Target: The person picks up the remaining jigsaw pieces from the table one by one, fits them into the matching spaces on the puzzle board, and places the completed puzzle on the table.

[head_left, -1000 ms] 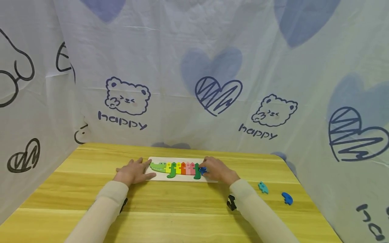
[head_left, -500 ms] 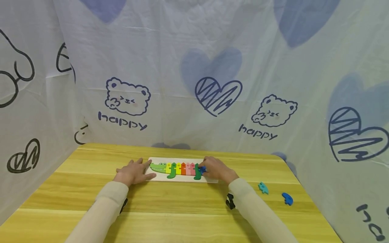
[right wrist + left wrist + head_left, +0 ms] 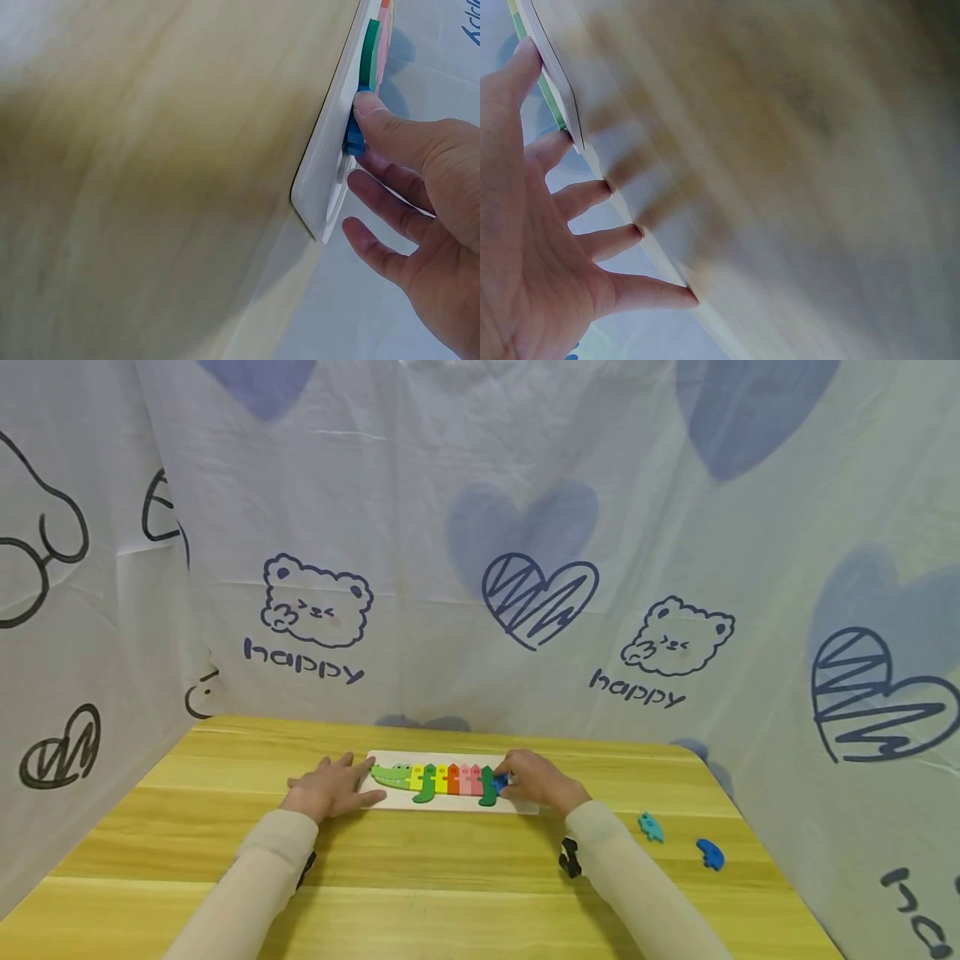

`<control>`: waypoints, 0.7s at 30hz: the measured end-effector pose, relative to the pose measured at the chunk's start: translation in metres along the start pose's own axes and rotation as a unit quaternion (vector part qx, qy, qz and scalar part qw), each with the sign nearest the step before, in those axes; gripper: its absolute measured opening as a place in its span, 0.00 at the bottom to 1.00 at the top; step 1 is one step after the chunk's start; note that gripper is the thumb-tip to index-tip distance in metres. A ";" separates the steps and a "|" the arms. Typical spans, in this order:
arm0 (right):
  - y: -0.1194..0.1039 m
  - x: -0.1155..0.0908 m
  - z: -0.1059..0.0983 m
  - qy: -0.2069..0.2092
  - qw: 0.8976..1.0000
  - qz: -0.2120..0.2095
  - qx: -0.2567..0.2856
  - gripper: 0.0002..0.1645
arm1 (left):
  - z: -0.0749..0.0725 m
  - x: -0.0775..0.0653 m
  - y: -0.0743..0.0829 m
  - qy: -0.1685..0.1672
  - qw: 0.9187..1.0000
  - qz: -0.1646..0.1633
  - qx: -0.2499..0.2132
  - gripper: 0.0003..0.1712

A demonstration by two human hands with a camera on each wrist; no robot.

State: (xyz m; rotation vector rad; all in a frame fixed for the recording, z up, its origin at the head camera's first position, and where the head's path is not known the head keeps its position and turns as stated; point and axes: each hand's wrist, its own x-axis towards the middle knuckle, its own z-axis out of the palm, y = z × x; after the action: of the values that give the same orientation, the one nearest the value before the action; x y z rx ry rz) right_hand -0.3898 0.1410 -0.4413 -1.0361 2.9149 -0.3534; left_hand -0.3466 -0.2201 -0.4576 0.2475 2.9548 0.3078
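A white puzzle board (image 3: 453, 805) lies on the table, bearing a row of coloured pieces that form a crocodile with a light green head (image 3: 392, 776) at the left. My left hand (image 3: 324, 788) has its fingers spread; its thumb and index finger touch the board's left end, while the other fingertips rest on the table. At the right end, my right hand (image 3: 542, 779) pinches a blue puzzle piece (image 3: 354, 136) between thumb and fingers. That piece sits against the dark green leg piece (image 3: 369, 56), over the board. Its far side is hidden by the fingers.
Two loose pieces lie on the wooden table (image 3: 420, 877) to the right: a turquoise one (image 3: 650, 827) and a blue curved one (image 3: 709, 854). A printed white cloth (image 3: 427, 643) hangs behind the table and along both sides.
The blue piece in my right hand has turned slightly, and the fingers on it have shifted a little. My left hand stays in place on the board's end.
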 end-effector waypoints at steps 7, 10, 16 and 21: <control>0.006 0.002 0.003 0.009 1.000 -0.006 0.009 0.19 | 0.001 0.002 -0.001 -0.002 1.000 -0.004 0.000 0.50; 0.007 0.000 0.002 0.009 1.000 -0.008 0.011 0.20 | 0.002 0.002 -0.001 -0.002 1.000 -0.003 -0.001 0.50; 0.013 -0.016 -0.009 0.004 1.000 -0.002 0.022 0.23 | 0.003 0.001 0.001 -0.004 1.000 0.001 -0.002 0.50; 0.025 -0.033 -0.022 0.008 1.000 -0.017 0.005 0.23 | 0.002 0.000 0.000 -0.001 1.000 -0.002 -0.002 0.50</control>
State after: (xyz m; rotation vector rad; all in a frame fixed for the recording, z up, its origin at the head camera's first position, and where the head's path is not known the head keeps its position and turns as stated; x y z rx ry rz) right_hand -0.3819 0.1848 -0.4269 -1.0868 2.9106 -0.3789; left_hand -0.3466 -0.2198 -0.4596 0.2404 2.9526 0.3116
